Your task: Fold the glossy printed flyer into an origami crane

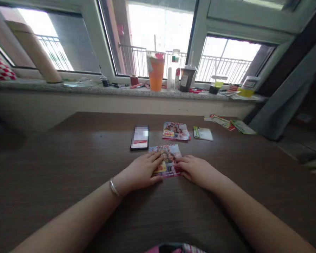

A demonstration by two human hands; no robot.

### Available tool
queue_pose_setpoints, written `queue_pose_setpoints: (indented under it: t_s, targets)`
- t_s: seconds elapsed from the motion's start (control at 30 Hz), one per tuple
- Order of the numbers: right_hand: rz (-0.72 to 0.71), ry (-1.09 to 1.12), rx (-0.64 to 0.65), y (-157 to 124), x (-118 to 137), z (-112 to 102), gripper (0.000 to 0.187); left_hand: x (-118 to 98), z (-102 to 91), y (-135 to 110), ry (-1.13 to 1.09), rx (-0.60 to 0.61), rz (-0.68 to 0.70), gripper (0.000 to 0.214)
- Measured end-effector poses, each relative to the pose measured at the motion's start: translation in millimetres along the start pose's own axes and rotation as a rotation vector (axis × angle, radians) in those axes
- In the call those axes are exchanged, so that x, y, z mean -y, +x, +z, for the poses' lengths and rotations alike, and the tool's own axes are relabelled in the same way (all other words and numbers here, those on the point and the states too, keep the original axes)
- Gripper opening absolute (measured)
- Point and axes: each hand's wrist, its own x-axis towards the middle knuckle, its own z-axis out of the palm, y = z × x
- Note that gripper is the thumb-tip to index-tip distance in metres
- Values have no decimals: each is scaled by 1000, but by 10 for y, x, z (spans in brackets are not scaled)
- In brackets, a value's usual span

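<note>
Dark brown is the surface (68,168) that I see from where I stand, and on it, in the middle and before the person, lies a colourful printed flyer (170,157). The two hands are apart from each other, one at each side of this flyer. The left hand (144,170), with a silver bracelet (113,188) on its wrist, lies flat, and its spread fingers cover part of the left side. The right hand (196,170) touches the right edge with its fingers; whether they pinch the paper, I cannot tell.

Just beyond the flyer is a stack of similar flyers (176,131). To the left of this stack a smartphone (139,137) lies with its screen lit, and to the right there is a small white-and-green pad (203,133). Some printed paper slips (222,122) lie near the far right corner. Behind, on the stone windowsill (81,90), stand a tall plastic cup with orange contents (156,73) and a darker cup with a straw (187,79).
</note>
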Motion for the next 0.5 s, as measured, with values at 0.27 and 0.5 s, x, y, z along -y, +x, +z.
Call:
queue_pose_setpoints:
  t_s: [0.27, 0.5]
  targets:
    - [52, 71, -67, -60, -1, 17, 55, -19, 26, -33, -43, 2, -30, 80]
    - [-32, 175, -98, -3, -200, 50, 42, 30, 11, -35, -112, -78, 17, 83]
